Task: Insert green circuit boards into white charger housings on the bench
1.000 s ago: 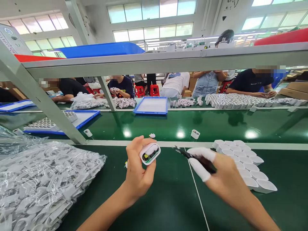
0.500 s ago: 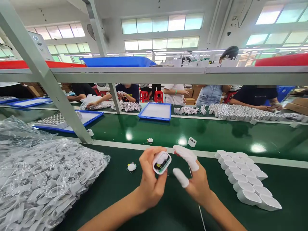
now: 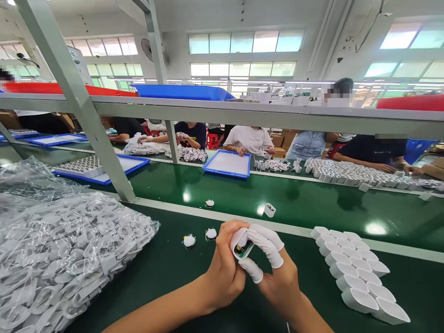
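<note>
My left hand (image 3: 227,266) is wrapped round a white plastic housing (image 3: 238,237), its open end turned toward me. A green circuit board (image 3: 244,249) with a white dome shows inside that opening. White finger cots cover the thumb and fingers of my right hand (image 3: 274,259), which close on the opening's right side, fingers above and thumb below. They partly hide the board. Left of my hands, two loose circuit boards with white domes, one (image 3: 188,241) and another (image 3: 210,233), lie on the dark green bench.
A clear bag of white plastic parts (image 3: 79,259) fills the left. At right stand rows of white housings (image 3: 359,296). On the green belt (image 3: 312,208) beyond are a housing (image 3: 269,210) and a circuit board (image 3: 209,203). A metal post (image 3: 83,111) rises at left; co-workers sit opposite.
My right hand has moved left and its fingers have closed onto the housing's opening. A second loose board shows beside my left hand. Parts on the belt have shifted left.
</note>
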`<state>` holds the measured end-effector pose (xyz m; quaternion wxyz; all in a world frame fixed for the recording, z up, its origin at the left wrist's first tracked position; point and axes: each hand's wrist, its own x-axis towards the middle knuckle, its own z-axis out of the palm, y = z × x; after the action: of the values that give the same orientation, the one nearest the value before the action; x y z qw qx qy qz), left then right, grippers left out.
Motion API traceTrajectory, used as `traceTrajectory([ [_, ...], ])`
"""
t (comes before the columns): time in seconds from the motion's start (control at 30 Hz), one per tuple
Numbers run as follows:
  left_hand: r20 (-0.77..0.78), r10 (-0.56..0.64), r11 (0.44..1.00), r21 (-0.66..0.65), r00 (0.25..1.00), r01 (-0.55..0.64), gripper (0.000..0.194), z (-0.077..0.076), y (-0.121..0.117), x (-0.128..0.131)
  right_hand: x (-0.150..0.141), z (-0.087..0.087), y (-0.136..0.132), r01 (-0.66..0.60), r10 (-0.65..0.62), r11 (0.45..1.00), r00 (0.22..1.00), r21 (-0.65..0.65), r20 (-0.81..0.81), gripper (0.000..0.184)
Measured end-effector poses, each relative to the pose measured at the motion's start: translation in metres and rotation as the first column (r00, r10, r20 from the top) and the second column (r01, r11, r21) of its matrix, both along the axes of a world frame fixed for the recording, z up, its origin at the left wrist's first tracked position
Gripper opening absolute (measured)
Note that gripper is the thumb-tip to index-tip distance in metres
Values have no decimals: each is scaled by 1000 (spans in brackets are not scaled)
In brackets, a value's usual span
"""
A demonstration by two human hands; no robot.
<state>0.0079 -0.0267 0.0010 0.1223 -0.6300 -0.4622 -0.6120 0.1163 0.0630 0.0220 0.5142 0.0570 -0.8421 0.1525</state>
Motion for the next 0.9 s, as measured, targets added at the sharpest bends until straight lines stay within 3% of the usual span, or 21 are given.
traceTrajectory([
  [0.1, 42, -10, 999, -44, 999, 12, 63, -2, 1, 1, -3, -6, 1, -4, 4, 996, 1000, -91, 3, 29],
  [0.23, 141, -96, 990, -89, 985, 109, 65, -3, 0, 3, -5, -13, 0, -4, 6, 981, 1000, -194, 8, 37],
  [0.47, 107, -83, 980, -171, 991, 101, 77, -2, 1, 2, -2, -10, 11, 58, -52, 995, 996, -86, 66, 36],
  [0.6, 230, -32, 905, -406, 973, 126, 60, -7, 8, -4, 2, -6, 24, 46, -29, 996, 975, -74, 221, 47],
  [0.67, 259, 2, 851, -508, 966, 134, 58, -11, 15, -11, 1, -3, 34, 88, -44, 993, 902, -84, 430, 38],
  [0.73, 224, 42, 818, -567, 974, 95, 60, -12, 21, -23, -3, -4, 51, 242, -133, 966, 768, -91, 627, 29],
  [0.9, 64, 74, 740, -672, 995, -12, 41, 5, 18, -57, -26, -20, 119, 638, -408, 770, 493, -1, 769, 19],
])
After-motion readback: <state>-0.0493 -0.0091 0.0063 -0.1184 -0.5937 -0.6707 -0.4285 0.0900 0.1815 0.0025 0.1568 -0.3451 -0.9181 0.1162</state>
